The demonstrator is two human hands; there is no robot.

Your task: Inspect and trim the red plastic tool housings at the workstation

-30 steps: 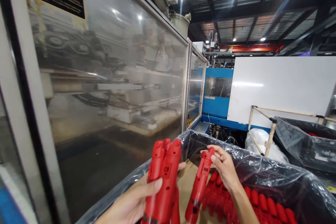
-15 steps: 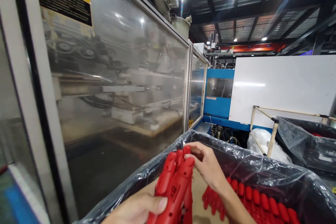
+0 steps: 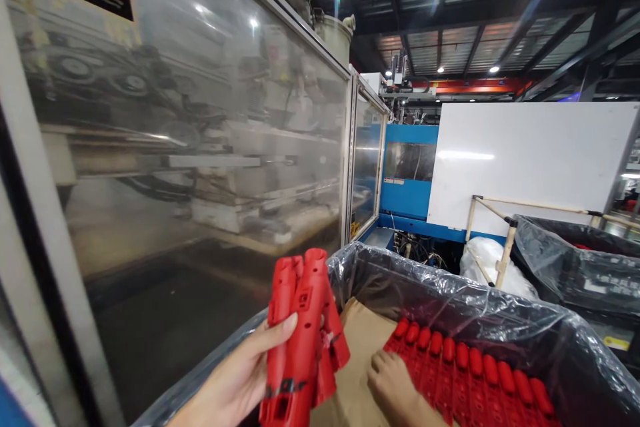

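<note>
My left hand (image 3: 250, 363) is wrapped round a bundle of red tubular plastic parts (image 3: 304, 320), its thumb pressed on the front. The bundle is held upright over the left side of a lined bin, with small holes and black marks on its face. Lower down inside the bin, my right hand (image 3: 393, 383) has its fingers curled at the left end of a row of matching red parts (image 3: 470, 373). Its fingertips point down and are hidden, so whatever they grip does not show. The parts in the row lie side by side, rounded ends toward the far wall.
Clear plastic film lines the dark bin (image 3: 450, 287), and brown cardboard (image 3: 360, 333) covers its floor. A machine with a transparent guard panel (image 3: 210, 227) stands close on the left. Behind are a pipe frame (image 3: 506, 253), a white bag (image 3: 483, 260) and another lined bin (image 3: 575, 267).
My right hand has left the top of the red bundle and moved down to the row in the bin. My left hand has shifted left with the bundle. The view has turned slightly right.
</note>
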